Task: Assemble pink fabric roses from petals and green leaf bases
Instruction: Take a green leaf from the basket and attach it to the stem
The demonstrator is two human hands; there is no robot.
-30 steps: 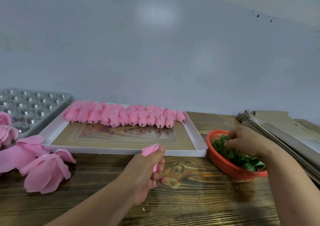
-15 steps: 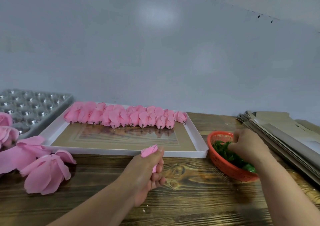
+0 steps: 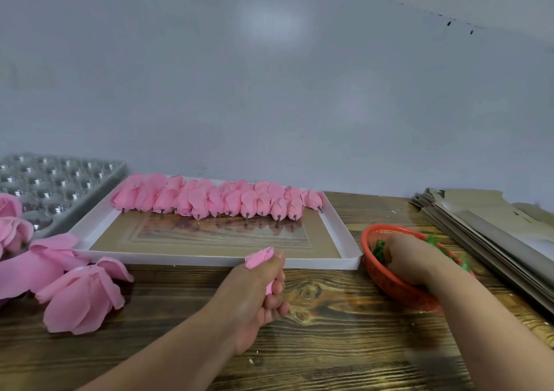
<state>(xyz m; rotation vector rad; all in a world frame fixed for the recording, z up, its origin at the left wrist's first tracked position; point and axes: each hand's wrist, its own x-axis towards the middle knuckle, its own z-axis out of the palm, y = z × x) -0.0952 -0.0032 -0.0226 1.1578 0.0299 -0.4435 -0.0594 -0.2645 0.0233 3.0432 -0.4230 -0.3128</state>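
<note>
Left hand (image 3: 257, 285) is clenched around a rolled pink fabric rose bud (image 3: 260, 258), bud tip poking up and away past the thumb, long axis roughly upright with the bottom end buried in the fist. It hovers over the dark wooden counter (image 3: 329, 345), just in front of the white shallow tray (image 3: 338, 225). Right hand (image 3: 410, 258) is down inside the round orange plastic basket (image 3: 386, 282), fingers curled into the green leaf bases (image 3: 378, 251); can't tell whether it has one pinched, the fingertips are hidden. Basket sits to the right of the bud, so the right hand is the nearer one for the leaf. Likely next: leaf base travels left to the bud's lower end, which needs exposing. Row of finished pink buds with dark stem tips (image 3: 215, 200) lies along the tray's far side. Loose large pink petals (image 3: 75, 297) on the counter at left, grey dimpled mould tray (image 3: 54, 180) behind them, stacked flat cardboard (image 3: 485, 225) far right.
</note>
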